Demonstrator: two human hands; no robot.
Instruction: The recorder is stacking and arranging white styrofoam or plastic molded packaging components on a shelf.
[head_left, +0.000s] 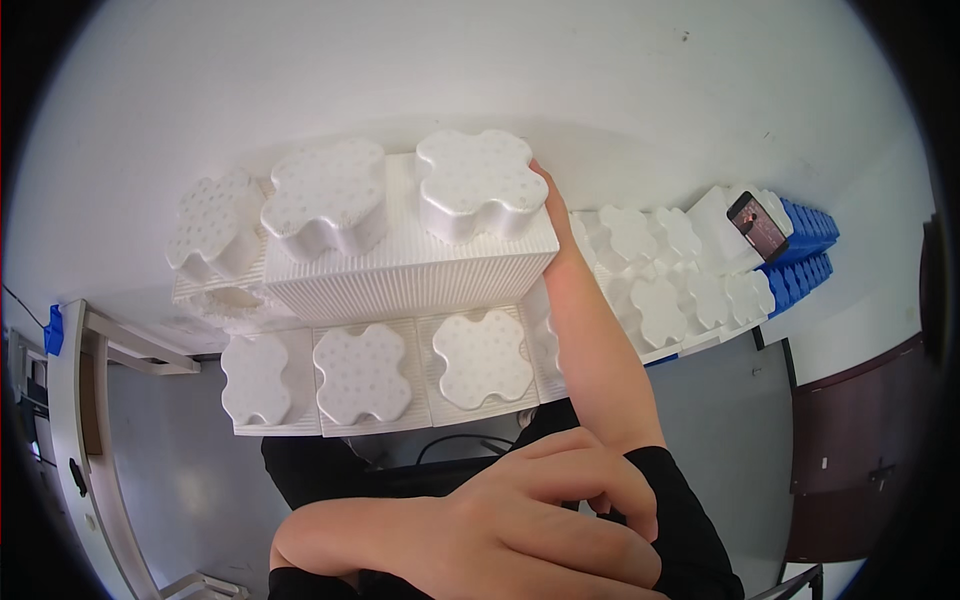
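Observation:
My right arm reaches forward, and my right hand (553, 206) lies against the right end of a white ribbed box (405, 281). Its fingers are mostly hidden behind a white four-lobed block (481, 180) with a dimpled top. Another white lobed block (326, 195) sits on the same box, to the left. Close to the camera, my left hand (555, 517) crosses over to my right forearm. Its fingers are bent and spread, its palm is turned away, and no object shows in it. In front of the box stand several lobed blocks, among them a dimpled one (484, 360).
Further left, a tilted lobed block (217, 221) rests above a rough-edged round opening (232, 298). More white blocks (660, 311) run rightward to blue lobed pieces (802, 229). A phone (757, 225) leans there, its screen lit. A white wall (360, 67) rises behind; a dark red door (855, 457) is at right.

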